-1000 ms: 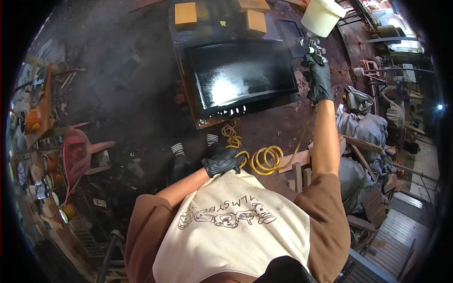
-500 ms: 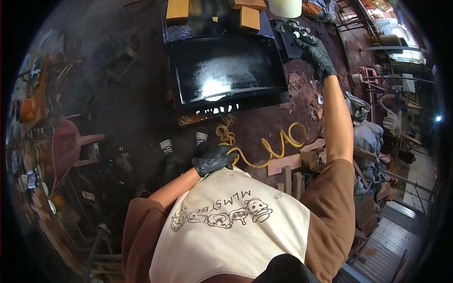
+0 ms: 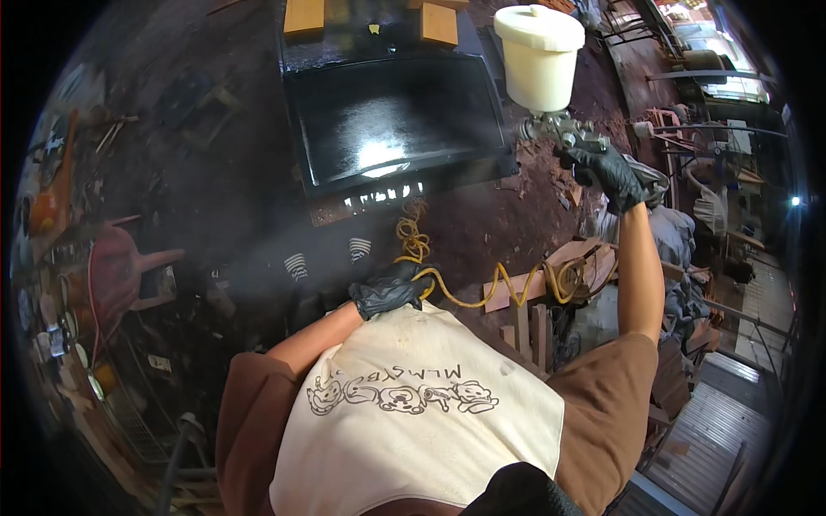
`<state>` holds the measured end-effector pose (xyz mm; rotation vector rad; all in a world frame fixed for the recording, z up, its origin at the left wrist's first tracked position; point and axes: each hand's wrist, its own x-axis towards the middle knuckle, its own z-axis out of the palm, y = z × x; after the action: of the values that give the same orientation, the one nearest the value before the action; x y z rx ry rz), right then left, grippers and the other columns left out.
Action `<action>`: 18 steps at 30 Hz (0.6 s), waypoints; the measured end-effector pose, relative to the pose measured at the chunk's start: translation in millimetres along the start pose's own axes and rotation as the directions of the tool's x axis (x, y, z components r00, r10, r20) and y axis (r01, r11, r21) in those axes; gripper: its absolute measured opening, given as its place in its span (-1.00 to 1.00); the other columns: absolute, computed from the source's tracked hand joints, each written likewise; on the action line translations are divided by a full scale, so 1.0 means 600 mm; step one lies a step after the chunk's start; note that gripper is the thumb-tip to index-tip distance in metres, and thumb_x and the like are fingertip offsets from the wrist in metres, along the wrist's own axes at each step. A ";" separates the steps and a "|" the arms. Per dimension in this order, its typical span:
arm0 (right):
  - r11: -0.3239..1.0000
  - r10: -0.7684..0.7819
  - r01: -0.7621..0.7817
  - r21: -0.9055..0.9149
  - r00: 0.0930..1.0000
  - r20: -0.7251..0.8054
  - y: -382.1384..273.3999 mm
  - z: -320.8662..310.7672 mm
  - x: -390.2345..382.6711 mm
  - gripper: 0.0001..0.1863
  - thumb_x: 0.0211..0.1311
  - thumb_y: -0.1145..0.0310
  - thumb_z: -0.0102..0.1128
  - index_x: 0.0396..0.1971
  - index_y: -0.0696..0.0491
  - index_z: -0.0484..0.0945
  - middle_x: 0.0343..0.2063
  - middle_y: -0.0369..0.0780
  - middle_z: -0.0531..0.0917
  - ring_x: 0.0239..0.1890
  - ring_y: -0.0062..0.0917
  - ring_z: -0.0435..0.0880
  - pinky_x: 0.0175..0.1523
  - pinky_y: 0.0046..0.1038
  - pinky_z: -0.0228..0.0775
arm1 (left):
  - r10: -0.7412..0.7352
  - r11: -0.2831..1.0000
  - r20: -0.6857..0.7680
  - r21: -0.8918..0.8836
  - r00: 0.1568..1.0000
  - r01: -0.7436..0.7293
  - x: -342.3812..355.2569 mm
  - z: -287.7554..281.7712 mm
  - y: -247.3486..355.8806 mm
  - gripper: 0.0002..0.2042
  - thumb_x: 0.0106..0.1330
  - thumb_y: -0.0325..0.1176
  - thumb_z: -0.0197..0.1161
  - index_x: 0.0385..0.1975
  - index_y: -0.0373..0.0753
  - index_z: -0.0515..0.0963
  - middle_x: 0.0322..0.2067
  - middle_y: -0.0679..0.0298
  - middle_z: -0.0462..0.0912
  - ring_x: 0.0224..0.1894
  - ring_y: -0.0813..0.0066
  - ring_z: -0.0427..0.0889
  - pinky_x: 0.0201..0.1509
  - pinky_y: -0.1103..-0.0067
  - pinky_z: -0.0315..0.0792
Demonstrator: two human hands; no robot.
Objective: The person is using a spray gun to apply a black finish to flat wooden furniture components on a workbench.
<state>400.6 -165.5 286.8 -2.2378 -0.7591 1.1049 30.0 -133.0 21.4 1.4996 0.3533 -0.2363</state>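
A silver metal spray gun (image 3: pixel 559 131), topped by a tall off-white plastic cup (image 3: pixel 540 64) with a lid, is held up just right of the lower right corner of a glossy black rectangular panel (image 3: pixel 447 95), its nozzle turned left toward that panel. The right hand (image 3: pixel 609 176), in a black glove, has its fingers wrapped around the gun's grip; whether the trigger is squeezed I cannot tell. The panel lies flat on a larger dark board (image 3: pixel 331 211) with a brownish near edge, and bright light glares off its middle. A yellow coiled hose (image 3: pixel 469 303) loops across the front of the body, and the left hand (image 3: pixel 389 291), also black-gloved, holds it near the waist with fingers curled in. Pale mist (image 3: pixel 249 279) hangs over the floor on the left. Two orange-tan wooden blocks (image 3: pixel 440 24) sit beyond the panel's far edge. Black-and-white striped footwear (image 3: pixel 360 249) shows below the board. Farther out, a red plastic chair (image 3: pixel 116 267) lies tipped at left, while wood offcuts (image 3: pixel 522 331), grey sacks (image 3: pixel 671 236) and ridged metal sheeting (image 3: pixel 723 421) fill the right.
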 end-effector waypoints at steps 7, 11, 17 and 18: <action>0.998 -0.055 0.048 -0.042 0.981 -0.184 0.017 0.000 -0.008 -0.72 0.22 0.21 0.29 -0.15 0.05 0.65 -0.47 -0.39 0.64 -0.63 -0.71 0.33 -0.49 -0.57 0.21 | -0.077 0.980 0.175 -0.169 0.982 0.107 -0.028 -0.011 0.046 -0.56 0.40 -0.12 0.12 0.18 -0.23 0.44 -0.36 0.17 0.60 -0.38 0.43 0.62 -0.24 0.48 0.49; 0.992 0.081 -0.060 0.115 0.978 -0.190 -0.002 0.034 -0.016 -0.77 0.23 0.21 0.27 -0.18 -0.01 0.61 -0.48 -0.40 0.58 -0.59 -0.70 0.40 -0.48 -0.57 0.23 | -0.011 0.985 0.142 -0.169 0.990 0.035 -0.027 0.018 0.016 -0.56 0.41 -0.17 0.10 0.21 -0.23 0.41 -0.41 0.23 0.57 -0.43 0.51 0.60 -0.29 0.54 0.49; 0.945 0.086 -0.087 0.316 0.996 0.016 -0.051 0.151 0.001 -0.79 0.25 0.26 0.24 -0.14 -0.06 0.60 -0.44 -0.41 0.58 -0.53 -0.73 0.45 -0.46 -0.60 0.25 | 0.030 0.993 0.094 -0.117 0.995 -0.019 -0.045 -0.008 0.024 -0.61 0.45 -0.21 0.07 0.16 -0.32 0.42 -0.25 0.15 0.58 -0.45 0.53 0.67 -0.32 0.56 0.53; 0.949 0.056 -0.058 0.310 0.998 0.014 -0.075 0.181 -0.007 -0.76 0.24 0.22 0.25 -0.16 0.00 0.61 -0.47 -0.39 0.58 -0.55 -0.72 0.47 -0.48 -0.60 0.25 | 0.033 0.993 0.100 -0.112 0.994 -0.022 -0.042 -0.009 0.020 -0.61 0.45 -0.21 0.07 0.15 -0.31 0.43 -0.26 0.16 0.59 -0.45 0.53 0.67 -0.31 0.56 0.53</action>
<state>297.8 -114.6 261.6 -2.0015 -0.4849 1.1683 10.5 -128.6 41.6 1.3763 0.2600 -0.2660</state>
